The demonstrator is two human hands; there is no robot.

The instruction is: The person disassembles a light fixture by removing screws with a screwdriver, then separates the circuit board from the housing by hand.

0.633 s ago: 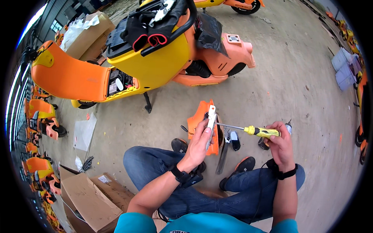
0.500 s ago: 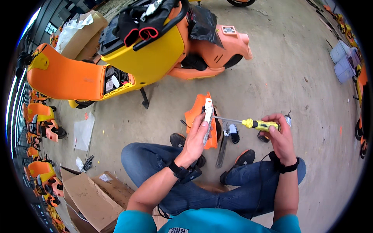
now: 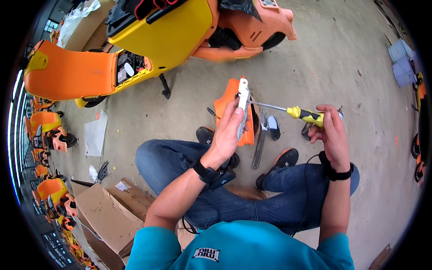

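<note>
The left hand (image 3: 227, 132) grips a narrow white-and-grey piece (image 3: 243, 98), raised ahead of the knees. To its right, the right hand (image 3: 334, 135) holds the handle end of a yellow-and-black screwdriver (image 3: 310, 117), its tip at the piece's right edge. Beyond, an orange plastic shell (image 3: 221, 104) lies on the floor, left of a metal wrench (image 3: 258, 152).

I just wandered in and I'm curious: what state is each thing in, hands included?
Left hand: closed on a white strip.
Right hand: holding a screwdriver by its handle end.
Screwdriver: roughly level, tip at the strip.
Scooter: upright, floorboard compartment uncovered.
Kickstand: down.
Wrench: lying on the ground.
</note>
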